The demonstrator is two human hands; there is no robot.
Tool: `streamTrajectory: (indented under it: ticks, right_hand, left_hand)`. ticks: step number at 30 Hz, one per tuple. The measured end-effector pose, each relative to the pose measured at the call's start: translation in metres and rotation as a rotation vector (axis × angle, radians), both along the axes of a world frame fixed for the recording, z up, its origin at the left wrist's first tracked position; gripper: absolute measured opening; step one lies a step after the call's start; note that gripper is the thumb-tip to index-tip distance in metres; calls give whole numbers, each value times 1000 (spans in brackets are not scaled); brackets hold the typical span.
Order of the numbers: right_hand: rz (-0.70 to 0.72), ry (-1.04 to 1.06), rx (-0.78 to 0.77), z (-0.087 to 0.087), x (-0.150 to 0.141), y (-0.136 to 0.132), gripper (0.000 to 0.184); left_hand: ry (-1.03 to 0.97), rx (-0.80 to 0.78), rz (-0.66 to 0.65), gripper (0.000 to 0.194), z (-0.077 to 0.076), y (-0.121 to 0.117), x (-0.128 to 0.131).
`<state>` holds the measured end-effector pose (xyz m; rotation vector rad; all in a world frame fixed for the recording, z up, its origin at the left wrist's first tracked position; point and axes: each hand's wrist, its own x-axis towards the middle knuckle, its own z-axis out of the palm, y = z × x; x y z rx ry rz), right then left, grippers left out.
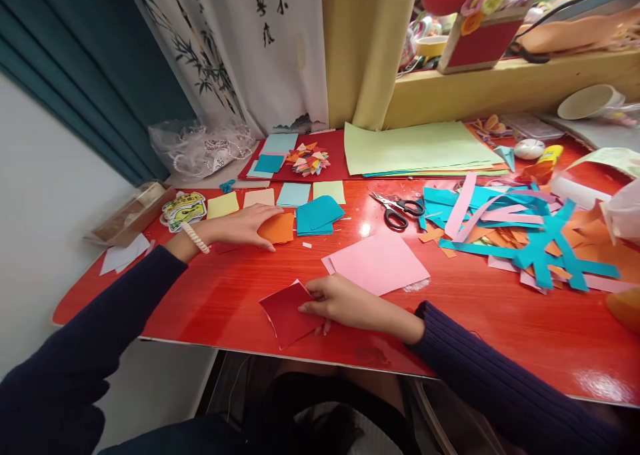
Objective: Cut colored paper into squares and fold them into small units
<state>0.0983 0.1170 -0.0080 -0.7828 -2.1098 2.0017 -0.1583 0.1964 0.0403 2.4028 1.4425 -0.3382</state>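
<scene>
My right hand [336,301] pinches a small stack of dark red paper squares [290,315] by its right edge, above the front of the table. Over on the left, my left hand [245,228] reaches across the table with thumb and fingers apart, at the left side of an orange paper stack [278,229]. Its fingertips touch or nearly touch the orange squares; I cannot tell which. Beside that stack lie blue paper squares [319,216]. Behind them sit yellow [223,205], peach [259,197], light blue [293,194] and pale green squares [330,191].
Larger pink sheets [380,263] lie behind my right hand. Black-handled scissors [397,209] rest farther back, left of a heap of coloured paper scraps [525,235]. Big pale green sheets [420,148] and a folded paper ornament [309,159] lie along the back.
</scene>
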Motion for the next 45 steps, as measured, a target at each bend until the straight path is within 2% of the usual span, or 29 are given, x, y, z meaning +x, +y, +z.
streamTrajectory:
  ticks: [5,9,12,15,18,21,23,30,33,38,45]
  right_hand:
    - [1,3,22,-1,0,0,15]
    - [-6,22,24,-4,1,-1,15]
    - [-14,18,42,-5,0,0,20]
    - [-20,10,58,-3,-1,0,25]
    - [-20,2,88,0,-1,1,26]
    - [-34,-14,213,1,-2,2,27]
    - [-30,-20,234,1,-2,2,24]
    - [-24,-42,150,4,-1,2,20]
    - [-24,-39,141,4,0,2,24]
    - [-12,0,76,3,0,2,25]
    - [-18,20,119,-1,1,0,26]
  left_hand:
    - [22,47,-1,82,-3,3,-7]
    - [35,179,-24,84,-14,15,0]
    - [-5,305,-17,79,-24,32,27]
    - [-9,316,-32,77,-28,46,64]
    - [28,299,-35,81,-24,51,93]
    - [70,306,-54,76,-16,51,105]
    - [80,314,-74,69,-13,52,107]
    - [47,307,-54,55,-9,57,104]
    - [-3,271,-64,58,-7,57,101]
    - [2,211,-152,61,-6,47,95]
    - [35,187,-202,73,-6,39,87]
